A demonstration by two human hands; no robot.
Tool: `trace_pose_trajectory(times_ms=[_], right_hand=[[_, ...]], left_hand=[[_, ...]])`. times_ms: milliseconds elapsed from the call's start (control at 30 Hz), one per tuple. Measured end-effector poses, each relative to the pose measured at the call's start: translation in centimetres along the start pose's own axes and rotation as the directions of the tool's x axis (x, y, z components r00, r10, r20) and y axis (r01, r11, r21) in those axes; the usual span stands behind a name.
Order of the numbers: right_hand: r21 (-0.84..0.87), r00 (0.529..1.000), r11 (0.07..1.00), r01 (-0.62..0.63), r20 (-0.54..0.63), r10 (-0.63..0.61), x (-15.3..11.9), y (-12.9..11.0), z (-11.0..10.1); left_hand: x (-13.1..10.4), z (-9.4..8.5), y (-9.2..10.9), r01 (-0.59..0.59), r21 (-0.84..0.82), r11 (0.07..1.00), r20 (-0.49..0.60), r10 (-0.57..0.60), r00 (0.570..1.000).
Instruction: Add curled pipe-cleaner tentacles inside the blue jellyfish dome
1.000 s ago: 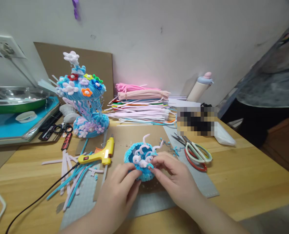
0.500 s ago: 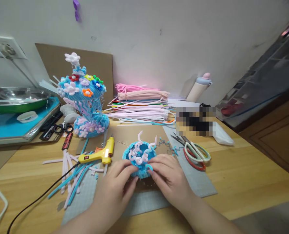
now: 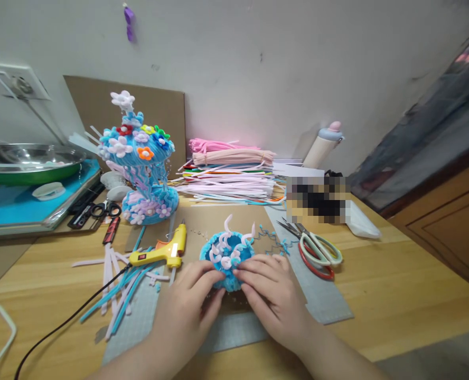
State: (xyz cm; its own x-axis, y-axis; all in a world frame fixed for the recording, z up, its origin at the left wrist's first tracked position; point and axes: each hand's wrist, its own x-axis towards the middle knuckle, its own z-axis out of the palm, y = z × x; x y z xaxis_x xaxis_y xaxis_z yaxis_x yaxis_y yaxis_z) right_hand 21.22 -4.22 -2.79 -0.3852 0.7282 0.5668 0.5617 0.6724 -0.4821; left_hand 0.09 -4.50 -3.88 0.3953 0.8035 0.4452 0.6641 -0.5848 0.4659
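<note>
Left hand (image 3: 190, 296) and right hand (image 3: 274, 296) pinch that fuzzy blue cup (image 3: 230, 283) at 8 and 4 o'clock, probably steadying it.

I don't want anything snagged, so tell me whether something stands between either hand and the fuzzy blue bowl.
Nothing visible does: the left hand and right hand both touch the fuzzy blue bowl. The yellow glue gun lies off to the left, not between them.
</note>
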Motion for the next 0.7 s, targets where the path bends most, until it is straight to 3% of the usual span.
trace_pose_trajectory(times_ms=[700], right_hand=[[0.019,0.994,0.997,-0.081,0.071,0.079,0.35,-0.17,0.43]], left_hand=[[0.30,-0.07,0.29,0.000,0.007,1.000,0.031,-0.001,1.000]])
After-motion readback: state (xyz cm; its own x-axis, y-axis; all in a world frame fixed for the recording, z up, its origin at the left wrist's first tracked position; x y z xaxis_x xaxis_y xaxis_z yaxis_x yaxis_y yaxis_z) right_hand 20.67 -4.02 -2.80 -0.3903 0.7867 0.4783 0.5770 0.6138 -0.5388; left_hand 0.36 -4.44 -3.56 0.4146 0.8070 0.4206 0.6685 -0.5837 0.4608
